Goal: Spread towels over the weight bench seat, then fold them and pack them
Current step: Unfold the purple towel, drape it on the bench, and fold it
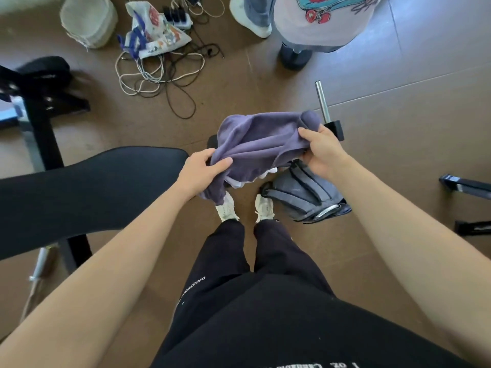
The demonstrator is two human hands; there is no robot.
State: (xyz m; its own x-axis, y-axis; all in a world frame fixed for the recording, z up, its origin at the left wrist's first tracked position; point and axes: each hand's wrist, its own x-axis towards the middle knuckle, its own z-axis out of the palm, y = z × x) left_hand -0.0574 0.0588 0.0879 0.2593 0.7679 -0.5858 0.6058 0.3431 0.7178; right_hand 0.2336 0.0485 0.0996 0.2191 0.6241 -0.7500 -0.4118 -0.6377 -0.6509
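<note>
A purple towel (261, 140) hangs bunched in the air between both hands, just right of the bench end. My left hand (200, 170) grips its lower left edge, thumb on top. My right hand (322, 148) pinches its right edge. A bit of white cloth (265, 175) shows under the towel. The black padded bench seat (87, 191) stretches to the left with nothing lying on it. A grey backpack (303, 195) lies on the floor below my right hand, beside my feet.
The bench's black frame and a steel post (322, 100) stand behind the towel. Tangled cables (159, 73), a printed bag (156, 30) and a woven basket (89, 19) lie on the far floor. Another person's leg and shoe (252, 18) stand at the top. Black bars (465, 185) lie on the right.
</note>
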